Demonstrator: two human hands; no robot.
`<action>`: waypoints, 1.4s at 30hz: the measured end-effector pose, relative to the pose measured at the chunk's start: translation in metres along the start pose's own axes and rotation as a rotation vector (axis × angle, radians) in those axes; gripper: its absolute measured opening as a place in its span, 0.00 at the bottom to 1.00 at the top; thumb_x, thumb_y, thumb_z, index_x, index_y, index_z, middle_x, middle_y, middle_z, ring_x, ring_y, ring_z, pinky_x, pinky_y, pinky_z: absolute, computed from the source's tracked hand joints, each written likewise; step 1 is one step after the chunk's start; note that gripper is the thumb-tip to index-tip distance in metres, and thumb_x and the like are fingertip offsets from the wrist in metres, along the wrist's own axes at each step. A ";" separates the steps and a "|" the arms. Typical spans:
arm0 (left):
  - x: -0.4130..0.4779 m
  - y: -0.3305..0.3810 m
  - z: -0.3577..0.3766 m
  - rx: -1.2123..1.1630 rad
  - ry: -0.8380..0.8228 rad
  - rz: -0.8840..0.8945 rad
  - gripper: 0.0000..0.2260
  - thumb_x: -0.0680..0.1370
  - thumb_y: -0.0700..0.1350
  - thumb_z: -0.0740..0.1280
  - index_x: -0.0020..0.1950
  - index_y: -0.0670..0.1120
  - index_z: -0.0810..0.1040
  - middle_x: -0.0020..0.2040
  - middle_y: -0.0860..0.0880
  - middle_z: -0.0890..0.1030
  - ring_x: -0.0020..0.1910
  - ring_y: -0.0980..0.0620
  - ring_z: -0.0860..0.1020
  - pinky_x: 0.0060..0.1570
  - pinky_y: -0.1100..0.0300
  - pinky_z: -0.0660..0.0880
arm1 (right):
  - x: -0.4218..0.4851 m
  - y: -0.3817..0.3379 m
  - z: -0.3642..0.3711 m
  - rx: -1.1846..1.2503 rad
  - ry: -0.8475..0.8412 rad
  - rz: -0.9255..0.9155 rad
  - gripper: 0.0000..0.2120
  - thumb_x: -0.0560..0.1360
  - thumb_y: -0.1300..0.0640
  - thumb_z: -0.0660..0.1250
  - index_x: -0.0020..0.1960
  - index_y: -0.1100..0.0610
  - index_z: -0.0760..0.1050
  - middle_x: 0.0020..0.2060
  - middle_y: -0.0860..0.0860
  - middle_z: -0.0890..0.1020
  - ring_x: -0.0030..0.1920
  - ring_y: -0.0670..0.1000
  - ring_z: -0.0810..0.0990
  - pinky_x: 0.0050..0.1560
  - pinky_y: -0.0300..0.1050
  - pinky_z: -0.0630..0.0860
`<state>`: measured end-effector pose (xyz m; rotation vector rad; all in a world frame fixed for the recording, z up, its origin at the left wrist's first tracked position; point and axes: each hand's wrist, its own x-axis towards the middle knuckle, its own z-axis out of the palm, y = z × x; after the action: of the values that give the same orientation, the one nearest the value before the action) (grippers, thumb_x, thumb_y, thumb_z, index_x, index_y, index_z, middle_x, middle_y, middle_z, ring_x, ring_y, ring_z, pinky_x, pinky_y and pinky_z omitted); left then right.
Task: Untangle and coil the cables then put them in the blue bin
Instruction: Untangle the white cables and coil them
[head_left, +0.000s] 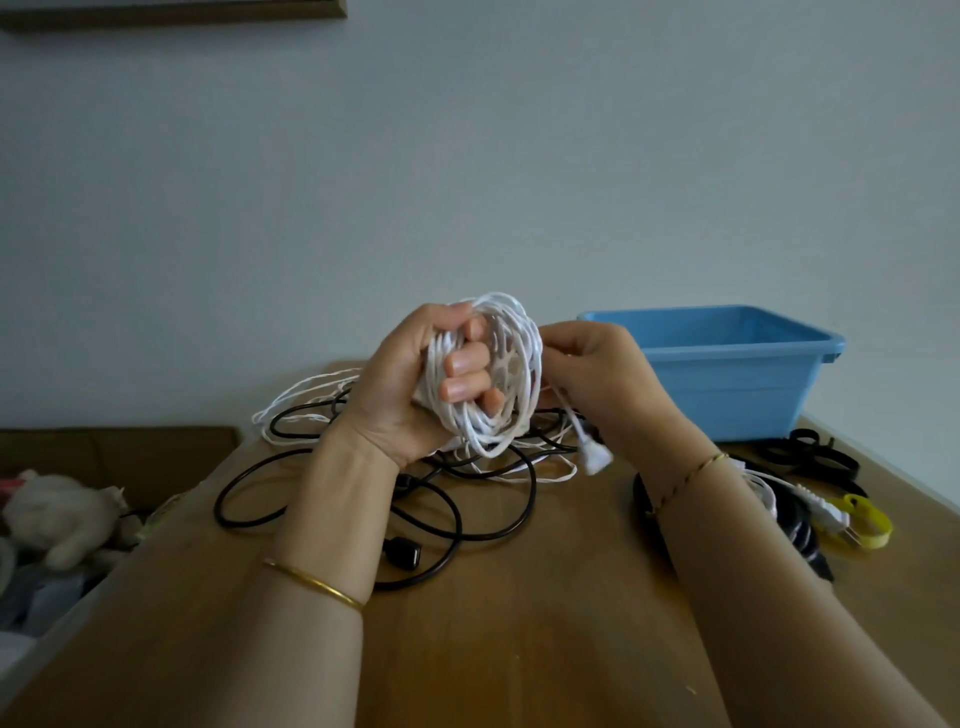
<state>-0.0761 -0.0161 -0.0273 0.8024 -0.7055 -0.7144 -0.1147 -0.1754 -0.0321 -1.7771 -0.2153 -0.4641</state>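
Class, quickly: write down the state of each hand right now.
Left hand: closed, gripping the white cable coil.
Right hand: closed, pinching that cable just above its plug.

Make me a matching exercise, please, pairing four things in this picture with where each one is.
Things:
1. white cable coil
2. black cable
3. blue bin
4. yellow strap

Places:
A. at the far right end of the table
B. lying in loose loops on the table, below the hands
C. gripped in the left hand
D. near the table's right edge, on the near side of the bin

Pairs: 1-C, 2-B, 3-A, 4-D
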 end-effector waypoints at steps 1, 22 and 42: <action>0.000 0.001 0.001 -0.018 0.049 0.027 0.09 0.74 0.45 0.60 0.36 0.45 0.73 0.22 0.53 0.72 0.18 0.58 0.71 0.32 0.62 0.78 | -0.001 0.000 0.001 0.036 -0.040 0.035 0.07 0.76 0.63 0.66 0.46 0.62 0.82 0.34 0.56 0.83 0.34 0.48 0.82 0.38 0.41 0.82; 0.000 -0.004 -0.004 0.060 -0.007 -0.032 0.09 0.65 0.44 0.76 0.36 0.44 0.76 0.22 0.52 0.73 0.18 0.57 0.72 0.28 0.62 0.76 | 0.005 0.012 0.009 0.412 -0.469 0.242 0.16 0.70 0.57 0.63 0.55 0.63 0.76 0.39 0.55 0.81 0.38 0.50 0.81 0.43 0.48 0.75; 0.008 -0.008 0.017 0.700 0.551 0.246 0.09 0.75 0.46 0.65 0.36 0.44 0.75 0.27 0.50 0.74 0.28 0.49 0.73 0.34 0.58 0.72 | 0.001 -0.011 -0.009 0.461 -0.347 0.116 0.11 0.75 0.72 0.57 0.37 0.62 0.68 0.26 0.52 0.75 0.28 0.50 0.75 0.29 0.40 0.74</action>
<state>-0.0869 -0.0332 -0.0229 1.4491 -0.5284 0.0163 -0.1196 -0.1816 -0.0203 -1.3946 -0.4236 -0.0117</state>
